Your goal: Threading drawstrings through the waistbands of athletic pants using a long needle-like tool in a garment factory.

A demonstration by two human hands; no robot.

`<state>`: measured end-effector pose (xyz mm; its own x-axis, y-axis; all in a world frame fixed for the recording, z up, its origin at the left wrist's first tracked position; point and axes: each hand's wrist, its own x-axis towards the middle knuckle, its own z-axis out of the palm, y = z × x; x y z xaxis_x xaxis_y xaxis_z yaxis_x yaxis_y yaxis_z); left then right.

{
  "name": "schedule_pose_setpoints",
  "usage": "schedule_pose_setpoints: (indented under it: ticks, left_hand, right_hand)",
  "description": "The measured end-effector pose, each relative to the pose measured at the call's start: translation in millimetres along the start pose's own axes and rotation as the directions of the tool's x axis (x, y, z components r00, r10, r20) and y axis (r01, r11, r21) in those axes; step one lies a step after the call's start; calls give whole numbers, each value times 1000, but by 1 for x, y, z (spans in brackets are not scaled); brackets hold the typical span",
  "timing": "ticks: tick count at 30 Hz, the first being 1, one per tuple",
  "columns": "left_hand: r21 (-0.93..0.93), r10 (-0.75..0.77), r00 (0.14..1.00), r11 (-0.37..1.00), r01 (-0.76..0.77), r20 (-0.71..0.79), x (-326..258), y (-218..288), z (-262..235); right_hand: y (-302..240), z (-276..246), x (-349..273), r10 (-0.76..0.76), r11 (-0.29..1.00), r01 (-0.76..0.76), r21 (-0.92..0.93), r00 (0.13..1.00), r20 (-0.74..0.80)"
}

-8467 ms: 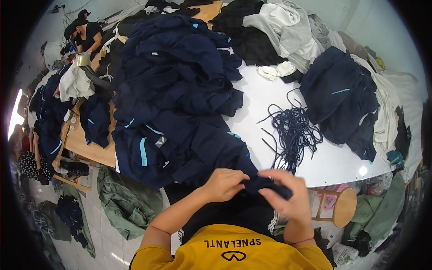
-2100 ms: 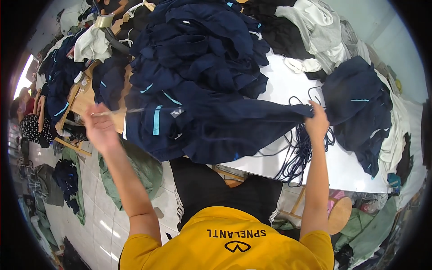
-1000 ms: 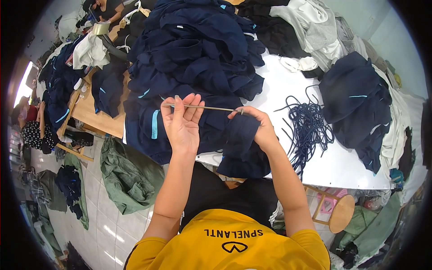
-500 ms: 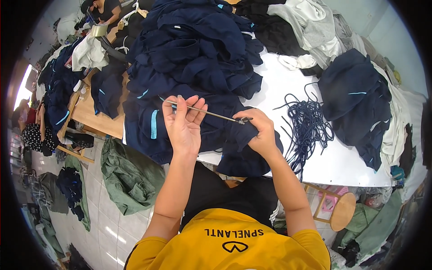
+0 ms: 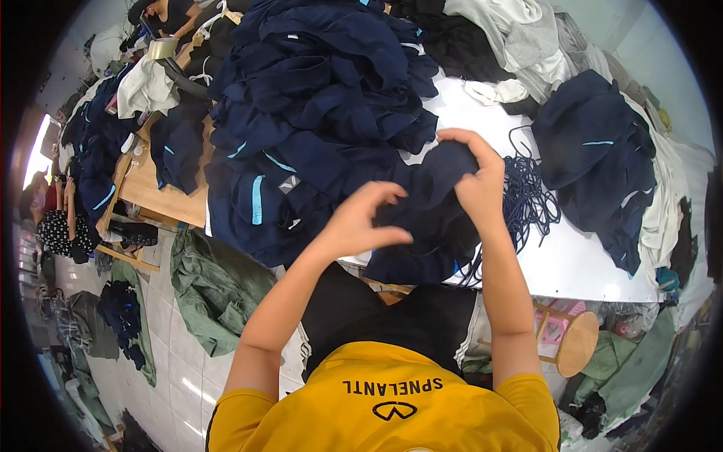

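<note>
Garments in navy (image 5: 316, 98) heap over the white table (image 5: 580, 260), and at its near edge the left hand (image 5: 358, 222) curls half-closed against a navy garment (image 5: 429, 218) whose bunched top the right hand (image 5: 471, 177) pinches tight, left of the dark cords (image 5: 531, 200).
</note>
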<state>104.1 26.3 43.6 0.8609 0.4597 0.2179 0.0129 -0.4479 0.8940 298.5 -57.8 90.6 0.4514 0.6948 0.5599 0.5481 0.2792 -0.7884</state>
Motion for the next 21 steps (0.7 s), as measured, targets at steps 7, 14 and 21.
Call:
schedule_pose_setpoints:
  ticks: [7, 14, 21]
  left_hand:
    - [347, -372, 928, 870, 349, 0, 14, -50, 17]
    - [30, -82, 734, 990, 139, -674, -3, -41, -144]
    - [-455, -335, 822, 884, 106, -461, 17, 64, -67]
  right_hand:
    - [-28, -29, 21, -136, 979, 133, -154, 991, -11]
    - [26, -132, 3, -385, 278, 174, -945, 921, 57]
    - [17, -17, -25, 53, 814, 195, -548, 914, 403]
